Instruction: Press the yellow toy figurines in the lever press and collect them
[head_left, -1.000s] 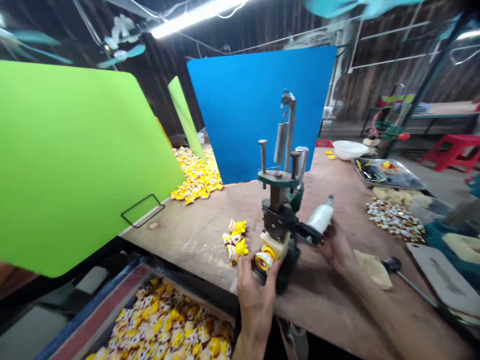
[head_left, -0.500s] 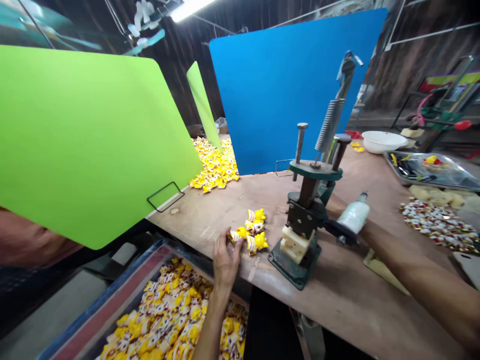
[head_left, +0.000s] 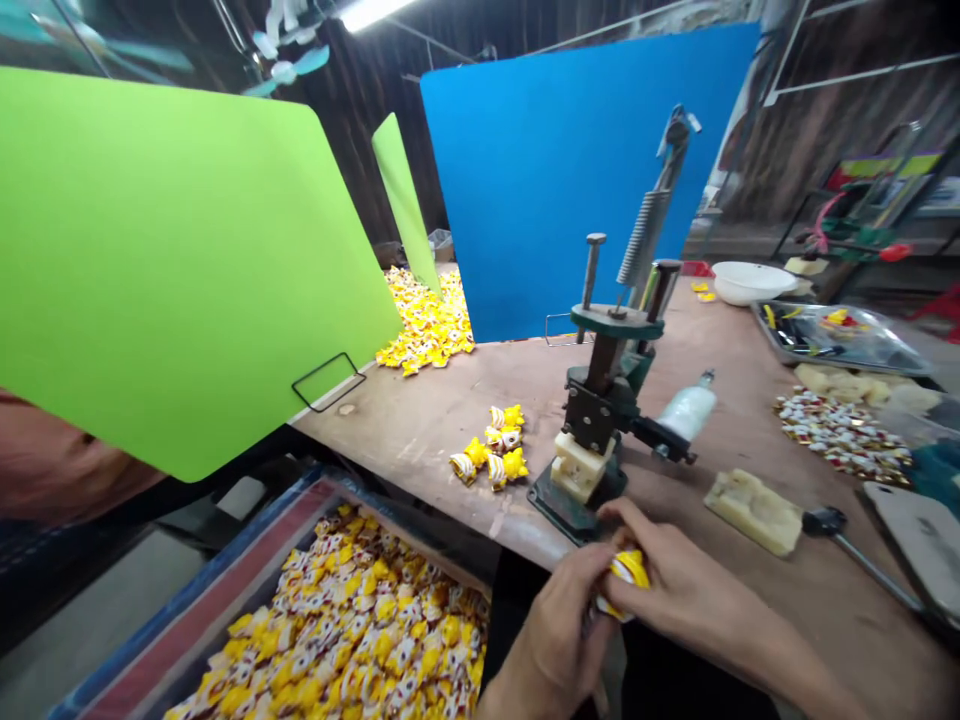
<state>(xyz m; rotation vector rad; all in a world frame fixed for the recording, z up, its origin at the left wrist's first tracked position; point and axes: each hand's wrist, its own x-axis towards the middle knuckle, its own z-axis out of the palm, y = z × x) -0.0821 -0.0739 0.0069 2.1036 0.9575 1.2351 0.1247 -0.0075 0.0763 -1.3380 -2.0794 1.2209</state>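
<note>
Both hands meet at the table's near edge, pinching one yellow-and-white wrapped candy (head_left: pixel 626 572) between them. My left hand (head_left: pixel 559 630) grips it from below-left, and my right hand (head_left: pixel 675 590) closes over it from the right. Just beyond them stands a green hand press (head_left: pixel 600 400) with a spring, a white-handled lever (head_left: pixel 686 412) and a cream block at its base. A small cluster of wrapped candies (head_left: pixel 491 455) lies on the wooden table (head_left: pixel 420 420), left of the press.
A bin of wrapped candies (head_left: pixel 352 620) sits below the table edge at left. Green (head_left: pixel 165 260) and blue (head_left: pixel 555 170) boards stand behind, with a candy heap (head_left: pixel 424 325) between. At right: a cream slab (head_left: pixel 754 510), spoon (head_left: pixel 825 522), red-white candies (head_left: pixel 844 435), tray (head_left: pixel 840 335), white bowl (head_left: pixel 750 280).
My left hand left the candy cluster with one piece and pulled back to the table edge. My right hand let go of the press lever and joined it on the candy.
</note>
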